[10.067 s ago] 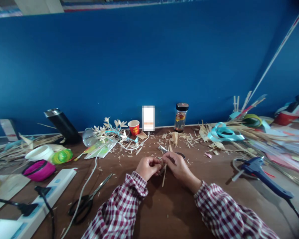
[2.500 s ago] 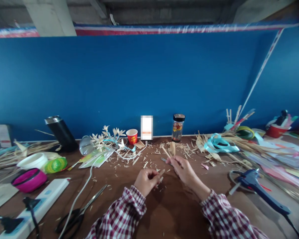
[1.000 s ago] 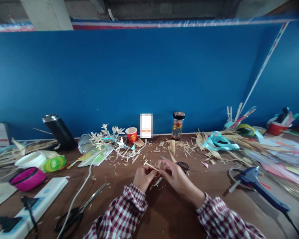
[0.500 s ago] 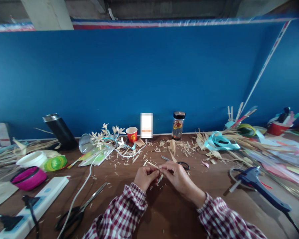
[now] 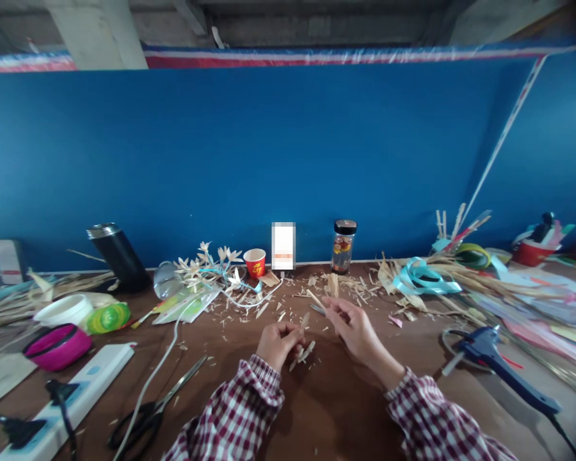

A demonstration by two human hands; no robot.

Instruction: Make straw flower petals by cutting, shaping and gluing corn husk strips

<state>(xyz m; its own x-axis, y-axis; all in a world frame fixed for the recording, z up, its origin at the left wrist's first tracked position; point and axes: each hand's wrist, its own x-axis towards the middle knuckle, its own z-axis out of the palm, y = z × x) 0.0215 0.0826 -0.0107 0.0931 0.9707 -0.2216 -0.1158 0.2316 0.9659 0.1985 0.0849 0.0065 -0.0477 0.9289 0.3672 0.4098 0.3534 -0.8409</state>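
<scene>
My left hand (image 5: 279, 346) is closed in a pinch above the table, with a thin, pale petal-shaped sliver (image 5: 306, 319) standing up at its fingertips. Apart from it, to the right and a little farther off, my right hand (image 5: 352, 330) pinches a short, pale straw strip (image 5: 312, 297) that points up and left. Small cut slivers (image 5: 307, 352) show beside the left fingertips; whether they lie on the table or are held is hard to tell. A small pair of scissors (image 5: 317, 308) lies mostly hidden behind my right hand.
Larger black-handled scissors (image 5: 146, 416) and a power strip (image 5: 81, 390) lie at left. Straw flowers (image 5: 211, 266), a red paper cup (image 5: 255, 263) and a lidded jar (image 5: 343, 248) stand at the back. A glue gun (image 5: 504, 365) and blue ribbon (image 5: 420, 278) are at right.
My hands were together over the strip; now they are apart. The right hand has moved right and away with the strip, while the left stays put with a thin sliver.
</scene>
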